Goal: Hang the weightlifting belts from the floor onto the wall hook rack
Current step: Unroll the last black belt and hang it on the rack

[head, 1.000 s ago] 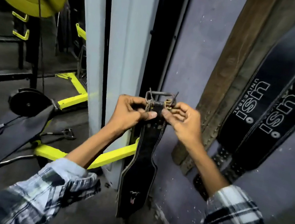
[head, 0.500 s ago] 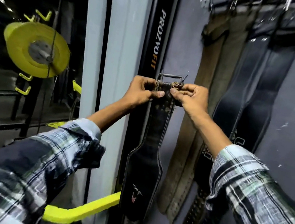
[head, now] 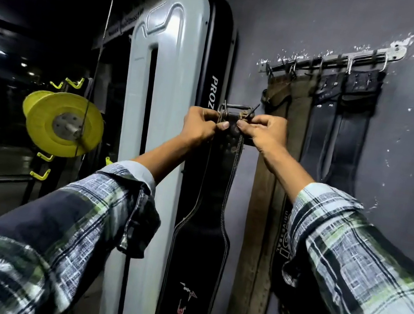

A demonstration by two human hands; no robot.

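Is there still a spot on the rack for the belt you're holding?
Probably. The rack looks full from the middle to its right end: two brown belts and two black ones hang close together. The left end hook, beside the brown belts, looks bare. Both hands hold the belt below it.

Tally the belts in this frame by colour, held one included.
Black belt, held at its buckle end by left hand and right hand: 1
Brown belts on wall hook rack: 2
Dark belts on rack: 2
Total: 5
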